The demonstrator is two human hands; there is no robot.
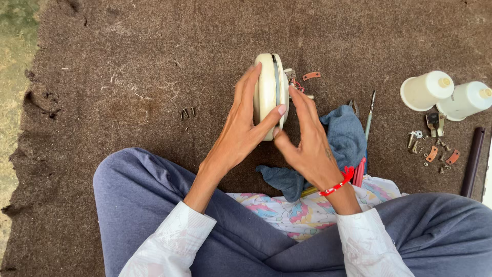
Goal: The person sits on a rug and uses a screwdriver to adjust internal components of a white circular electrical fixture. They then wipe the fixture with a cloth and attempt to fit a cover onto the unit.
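Seated person viewed from above, legs crossed on a brown felt mat (pixel 128 66). The left hand (pixel 241 128) rises from the lower centre of the frame, fingers straight and close together, laid flat against the left face of a cream disc-shaped housing (pixel 267 92) that stands on edge at upper centre; its thumb reaches across the rim toward the right. The right hand (pixel 307 141) comes in from the lower right, fingers extended and slightly parted, fingertips touching the housing's right side near a small metal fitting (pixel 293 81) with red wire. A red wristband (pixel 339 183) circles the right wrist.

Just right of the hands lies a blue cloth (pixel 344 136), partly covered by the right hand; a thin metal tool (pixel 369 115) lies beside it. At far right stand two white cones (pixel 443 95), with small brackets and screws (pixel 434 146) scattered below them. A few small screws (pixel 187 113) lie left of centre.

The housing's right face is mostly hidden by the fingers, and the fitting's form is hard to make out. A dark bar (pixel 472 161) is cut off at the right edge.
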